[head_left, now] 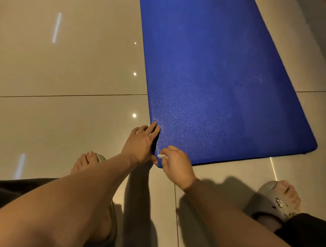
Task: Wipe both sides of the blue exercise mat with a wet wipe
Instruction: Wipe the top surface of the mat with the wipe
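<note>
The blue exercise mat (221, 80) lies flat on the tiled floor and runs away from me to the upper right. My left hand (140, 144) holds the mat's left edge close to the near corner, fingers on top and thumb below the edge. My right hand (176, 165) hovers at that same near-left corner and pinches a small crumpled white wet wipe (161, 156) between its fingertips. Most of the wipe is hidden inside the fingers.
Glossy beige floor tiles (65, 112) surround the mat. My left foot (89, 159) in a grey sandal is just left of the hands, and my right foot (279, 198) in a grey clog sits near the mat's front edge.
</note>
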